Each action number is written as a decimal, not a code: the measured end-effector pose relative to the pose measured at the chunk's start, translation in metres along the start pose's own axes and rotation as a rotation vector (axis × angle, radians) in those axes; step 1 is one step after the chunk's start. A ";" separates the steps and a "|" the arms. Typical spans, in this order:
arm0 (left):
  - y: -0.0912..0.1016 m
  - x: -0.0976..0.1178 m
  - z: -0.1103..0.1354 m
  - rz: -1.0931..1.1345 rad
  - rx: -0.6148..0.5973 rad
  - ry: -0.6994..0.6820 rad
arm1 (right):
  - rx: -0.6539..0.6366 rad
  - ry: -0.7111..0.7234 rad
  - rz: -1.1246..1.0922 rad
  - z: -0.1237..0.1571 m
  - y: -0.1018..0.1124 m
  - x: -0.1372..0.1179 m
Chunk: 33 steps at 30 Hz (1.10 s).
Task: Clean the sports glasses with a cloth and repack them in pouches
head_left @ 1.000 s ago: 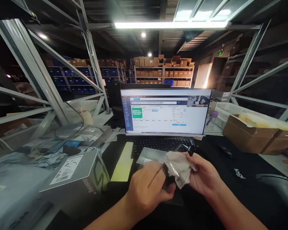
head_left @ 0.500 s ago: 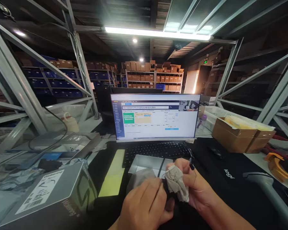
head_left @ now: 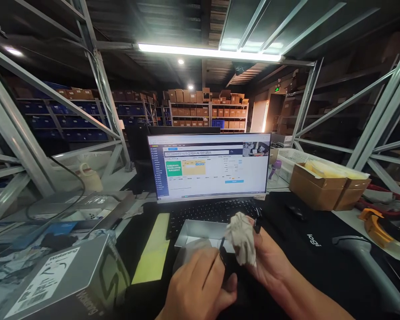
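Note:
My left hand [head_left: 196, 282] is closed, its fingers bent around a thin black strap-like thing [head_left: 222, 252] whose full shape is hidden. In my right hand [head_left: 270, 262] a crumpled off-white cloth [head_left: 242, 240] is gripped upright. A small black piece [head_left: 257, 226] sticks out by the right fingertips; its kind is unclear. Beyond both hands stands an open light-grey box [head_left: 200, 230], with a translucent, bag-like sheet [head_left: 193, 249] in front of it, partly behind the left hand.
Behind the box are a keyboard [head_left: 213, 214] and a lit monitor [head_left: 206, 178]. A yellow paper strip [head_left: 151, 253] and a grey printed box [head_left: 63, 275] lie left. To the right are a mouse [head_left: 296, 212], a handheld scanner [head_left: 363, 253] and cardboard boxes [head_left: 315, 191].
My right hand has raised and turned the cloth slightly, so it stands more upright and apart from the left hand. The whole view has shifted a little.

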<state>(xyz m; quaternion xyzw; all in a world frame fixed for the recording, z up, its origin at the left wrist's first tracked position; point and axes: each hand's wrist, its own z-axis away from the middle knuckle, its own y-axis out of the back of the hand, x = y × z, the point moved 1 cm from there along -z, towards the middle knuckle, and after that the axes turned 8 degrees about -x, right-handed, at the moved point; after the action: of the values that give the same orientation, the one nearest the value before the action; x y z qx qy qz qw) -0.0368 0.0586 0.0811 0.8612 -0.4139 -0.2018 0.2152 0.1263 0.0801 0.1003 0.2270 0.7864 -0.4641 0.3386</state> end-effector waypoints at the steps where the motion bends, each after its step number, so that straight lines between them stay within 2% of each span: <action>1: 0.001 0.000 0.001 -0.003 0.003 -0.008 | -0.021 -0.016 0.006 0.001 -0.001 0.000; 3: 0.002 0.000 0.003 -0.037 0.020 -0.028 | -0.113 -0.022 0.095 0.004 -0.001 -0.003; 5: 0.002 0.000 0.004 -0.052 0.017 -0.023 | -0.206 0.035 0.297 0.006 0.003 -0.009; 7: 0.002 0.000 0.004 -0.035 0.000 0.000 | -0.226 0.080 0.444 0.006 0.007 -0.012; 9: 0.004 -0.001 0.002 -0.014 -0.023 0.019 | -0.173 0.061 0.356 0.006 0.011 -0.011; 12: 0.010 -0.004 0.000 -0.013 -0.021 0.037 | -0.024 -0.018 -0.029 0.002 0.014 -0.003; 14: 0.014 -0.007 -0.002 0.003 -0.039 0.051 | 0.052 -0.059 -0.175 -0.001 0.015 0.001; 18: 0.016 -0.016 -0.004 -0.026 -0.058 0.092 | 0.180 -0.083 -0.247 -0.009 0.020 -0.001; 20: 0.016 -0.021 -0.004 -0.048 -0.040 0.124 | 0.261 -0.064 -0.199 -0.012 0.025 -0.008; 22: 0.016 -0.024 -0.004 -0.057 -0.020 0.143 | 0.318 0.004 -0.072 -0.015 0.031 -0.019; 24: 0.016 -0.027 -0.005 -0.066 0.008 0.125 | 0.352 0.134 0.121 -0.016 0.039 -0.035; 26: 0.016 -0.028 -0.006 -0.061 0.028 0.096 | 0.350 0.225 0.455 -0.014 0.046 -0.051; 28: 0.014 -0.029 -0.006 -0.042 0.035 0.075 | 0.339 0.244 0.888 -0.011 0.052 -0.063; 30: 0.012 -0.030 -0.006 -0.028 0.043 0.046 | 0.313 0.240 1.227 -0.008 0.054 -0.069; 33: 0.007 -0.031 -0.004 -0.022 0.039 0.008 | 0.239 0.309 1.437 -0.001 0.049 -0.070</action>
<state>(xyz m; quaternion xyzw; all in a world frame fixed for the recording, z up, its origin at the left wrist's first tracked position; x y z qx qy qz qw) -0.0575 0.0802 0.0933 0.8704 -0.4075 -0.1928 0.1979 0.2055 0.1008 0.1244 0.7831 0.4272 -0.1736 0.4173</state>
